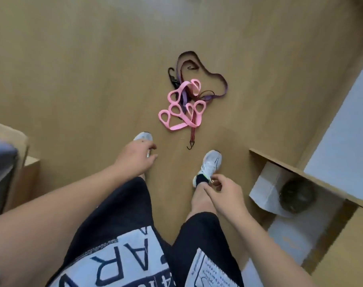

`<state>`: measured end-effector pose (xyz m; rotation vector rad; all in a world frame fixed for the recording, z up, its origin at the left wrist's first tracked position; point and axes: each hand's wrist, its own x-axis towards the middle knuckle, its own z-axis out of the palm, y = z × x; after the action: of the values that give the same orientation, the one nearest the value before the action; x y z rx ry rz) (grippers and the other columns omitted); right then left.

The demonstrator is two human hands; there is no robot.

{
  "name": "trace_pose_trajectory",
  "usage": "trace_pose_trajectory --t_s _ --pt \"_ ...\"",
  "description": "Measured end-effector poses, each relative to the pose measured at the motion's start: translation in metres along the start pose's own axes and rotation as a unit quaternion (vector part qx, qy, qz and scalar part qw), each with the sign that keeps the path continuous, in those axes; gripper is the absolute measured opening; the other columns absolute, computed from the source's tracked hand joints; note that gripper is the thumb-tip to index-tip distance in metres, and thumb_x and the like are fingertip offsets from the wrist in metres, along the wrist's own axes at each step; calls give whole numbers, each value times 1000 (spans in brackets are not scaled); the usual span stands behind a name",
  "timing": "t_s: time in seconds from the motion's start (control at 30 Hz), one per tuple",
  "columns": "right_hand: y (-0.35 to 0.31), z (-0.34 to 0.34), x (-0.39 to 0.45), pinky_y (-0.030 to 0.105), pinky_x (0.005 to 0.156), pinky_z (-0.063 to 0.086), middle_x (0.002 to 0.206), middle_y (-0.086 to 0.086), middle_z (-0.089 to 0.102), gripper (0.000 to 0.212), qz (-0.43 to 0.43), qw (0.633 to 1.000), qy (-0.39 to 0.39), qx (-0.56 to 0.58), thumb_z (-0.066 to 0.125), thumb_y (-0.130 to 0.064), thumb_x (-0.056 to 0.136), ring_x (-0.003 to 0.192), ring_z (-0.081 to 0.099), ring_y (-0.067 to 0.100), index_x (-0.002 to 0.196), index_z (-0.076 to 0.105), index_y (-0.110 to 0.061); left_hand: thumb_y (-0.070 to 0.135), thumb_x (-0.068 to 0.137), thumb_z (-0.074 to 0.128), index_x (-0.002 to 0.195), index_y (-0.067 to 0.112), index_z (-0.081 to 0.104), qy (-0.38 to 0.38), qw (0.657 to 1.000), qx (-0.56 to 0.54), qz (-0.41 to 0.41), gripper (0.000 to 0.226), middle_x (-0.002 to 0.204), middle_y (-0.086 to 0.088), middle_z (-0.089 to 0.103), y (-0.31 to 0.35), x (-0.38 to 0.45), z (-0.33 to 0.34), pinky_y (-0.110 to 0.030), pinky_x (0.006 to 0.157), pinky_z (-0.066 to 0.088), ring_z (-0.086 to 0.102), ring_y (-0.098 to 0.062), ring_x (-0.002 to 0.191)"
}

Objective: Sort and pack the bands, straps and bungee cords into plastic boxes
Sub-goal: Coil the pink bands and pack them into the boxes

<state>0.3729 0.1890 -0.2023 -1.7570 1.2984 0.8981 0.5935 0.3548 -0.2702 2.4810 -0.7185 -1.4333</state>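
Bare and holding nothing, our left hand (138, 157) hangs with loose fingers; our right hand (223, 194), fingers half curled, looks empty too. Ahead at twelve o'clock on the wooden floor (72, 69), just past our shoes (210, 165), lies the tangle: pink looped strap (177, 109), red bungee cord (193, 131) pointing its hook back at us, purple band (205, 73) beyond. Its long axis runs away from us. Neither hand is clearly nearer, and nothing stands between. We see no plastic boxes; a cardboard box (265, 189) sits at four o'clock.
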Motion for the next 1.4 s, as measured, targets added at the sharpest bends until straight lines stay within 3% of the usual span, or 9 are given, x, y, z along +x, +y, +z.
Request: trace_pose_trajectory --t_s 0.23,0.4,0.6,0.83,0.97,1.1,1.2,1.3,1.4 --pt "26 53 238 30 81 46 116 -1 69 37 -50 993 -52 -94 63 -34 92 105 63 19 127 64 -21 31 93 66 120 23 68 30 990 -79 -111 28 124 -1 66 -19 125 116 -36 94 47 60 -21 112" --pt "41 122 390 35 86 45 120 12 65 36 -44 991 -58 -116 66 -26 91 115 59 33 123 62 -11 34 92 69 123 25 67 26 988 -80 -130 33 119 0 64 -49 218 186 -28 85 41 56 -15 100" --pt "28 181 488 46 95 48 145 9 37 74 -89 992 9 -86 73 -18 86 119 55 37 148 32 -14 36 90 69 124 29 65 35 986 -88 -135 34 125 7 60 -84 272 215 -29 86 44 59 -14 107" --pt "20 211 447 37 73 42 105 10 61 18 -51 996 68 2 57 -16 92 92 59 33 109 59 -11 41 91 70 127 35 61 -60 987 -96 -112 38 124 12 54 -86 270 214 -30 89 46 57 -11 106" --pt "4 201 385 23 67 33 78 -1 57 16 -137 984 20 115 61 -2 82 70 49 14 92 69 -12 56 96 55 101 30 72 -127 909 -338 -209 31 112 9 71 -68 268 203 -23 95 46 63 -1 102" --pt "-10 181 347 22 67 36 43 -12 42 27 -173 965 -97 171 56 2 82 48 43 3 85 76 -15 28 100 60 100 -1 66 -120 804 -516 -271 29 108 -18 76 -64 254 187 -37 103 53 70 -30 110" --pt "-17 169 351 18 55 43 56 -18 63 35 -171 944 -140 243 51 -4 75 47 51 1 79 81 -22 18 102 56 108 -4 62 -102 765 -575 -270 24 104 -21 76 -71 232 177 -32 91 57 73 -31 104" --pt "-20 179 390 28 63 51 73 -3 73 32 -92 946 -47 308 50 -12 70 60 64 12 75 73 -33 20 104 54 91 7 57 -49 753 -587 -294 19 88 -21 76 -77 217 175 -36 85 54 75 -31 90" --pt "-9 203 451 41 83 55 104 7 70 35 -64 995 26 74 54 -10 82 95 66 30 110 69 -23 20 101 56 85 10 54 -15 769 -557 -312 19 63 -8 66 -88 213 179 -41 87 50 65 -24 70"
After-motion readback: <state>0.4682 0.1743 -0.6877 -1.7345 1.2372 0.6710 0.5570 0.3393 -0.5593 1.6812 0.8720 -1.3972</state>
